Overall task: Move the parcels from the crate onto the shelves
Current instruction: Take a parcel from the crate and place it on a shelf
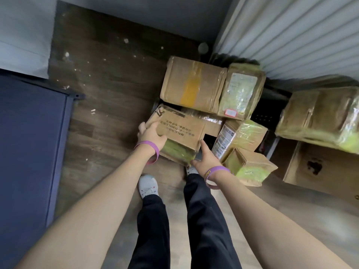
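A brown cardboard parcel with printed text (180, 129) is gripped from both sides. My left hand (150, 133) clasps its left edge and my right hand (206, 156) presses its right lower corner. Behind it lies a larger taped parcel with a yellow stripe (192, 84), and beside that a green-taped parcel with a label (240, 90). To the right, two smaller green-taped parcels (240, 136) (250, 166) are piled. The dark crate (264, 115) is mostly hidden under the parcels.
A dark blue cabinet (29, 142) stands at the left. A corrugated wall (291, 35) rises at the back right. At the right a shelf carries a big wrapped parcel (320, 117) with a cardboard box (320, 167) below. My legs and white shoe (147, 186) stand on the wooden floor.
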